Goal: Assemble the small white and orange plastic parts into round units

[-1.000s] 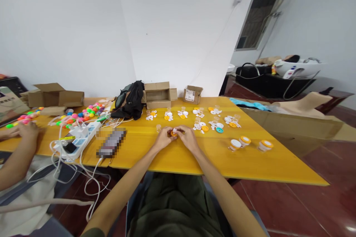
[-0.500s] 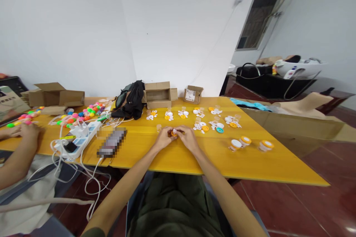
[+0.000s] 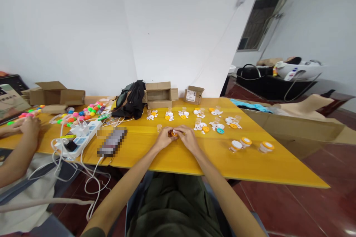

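Over the middle of the table, my left hand (image 3: 164, 138) is closed around the edge of an orange lid (image 3: 174, 134). My right hand (image 3: 189, 137) meets it from the other side, its fingertips pinching a small white piece (image 3: 174, 131) at the top of the lid. Fingers cover much of both. A small clear cup (image 3: 159, 128) stands just left of my left hand. Beyond my hands lie groups of white pieces, clear cups and lids, among them an orange lid (image 3: 205, 129) and a teal lid (image 3: 220, 131).
Three lidded jars, one a white-topped jar (image 3: 235, 145), stand at right. Leftward are a phone (image 3: 112, 142), a power strip (image 3: 79, 140) with tangled cables, colourful balls (image 3: 90, 111) and a co-worker's hands (image 3: 29, 127). A black bag (image 3: 130, 100) and open cardboard boxes (image 3: 158, 96) line the wall.
My hands stay together at nearly the same spot. The white piece between them shows less and sits closer to the orange lid. The view has shifted very slightly.
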A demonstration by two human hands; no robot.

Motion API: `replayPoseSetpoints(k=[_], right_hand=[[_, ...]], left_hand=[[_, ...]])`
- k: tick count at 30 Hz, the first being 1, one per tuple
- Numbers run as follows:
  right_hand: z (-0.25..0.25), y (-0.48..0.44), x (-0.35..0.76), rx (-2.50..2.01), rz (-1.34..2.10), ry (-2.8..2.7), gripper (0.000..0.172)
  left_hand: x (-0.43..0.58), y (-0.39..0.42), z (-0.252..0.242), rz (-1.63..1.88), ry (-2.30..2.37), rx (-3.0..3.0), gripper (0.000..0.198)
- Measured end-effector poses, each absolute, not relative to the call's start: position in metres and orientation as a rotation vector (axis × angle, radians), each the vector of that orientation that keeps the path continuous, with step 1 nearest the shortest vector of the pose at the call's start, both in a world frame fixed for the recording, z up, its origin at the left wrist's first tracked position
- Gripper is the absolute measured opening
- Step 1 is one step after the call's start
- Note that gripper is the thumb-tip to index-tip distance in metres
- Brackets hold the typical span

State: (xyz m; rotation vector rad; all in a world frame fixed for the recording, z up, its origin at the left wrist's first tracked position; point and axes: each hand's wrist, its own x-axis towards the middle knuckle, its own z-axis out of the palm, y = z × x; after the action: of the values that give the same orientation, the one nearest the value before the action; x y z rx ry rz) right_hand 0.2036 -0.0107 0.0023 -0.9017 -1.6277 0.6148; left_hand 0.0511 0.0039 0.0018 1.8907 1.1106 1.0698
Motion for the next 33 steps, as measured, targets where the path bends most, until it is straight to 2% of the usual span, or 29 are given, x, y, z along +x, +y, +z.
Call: replayPoseSetpoints(k=[33], right_hand=[[-0.0060,-0.0077,0.2068,-0.893,0.400,-1.791,0.019]], left_hand=[[0.0495,0.0074,-0.0024,1.075,1.097,1.944,0.014]])
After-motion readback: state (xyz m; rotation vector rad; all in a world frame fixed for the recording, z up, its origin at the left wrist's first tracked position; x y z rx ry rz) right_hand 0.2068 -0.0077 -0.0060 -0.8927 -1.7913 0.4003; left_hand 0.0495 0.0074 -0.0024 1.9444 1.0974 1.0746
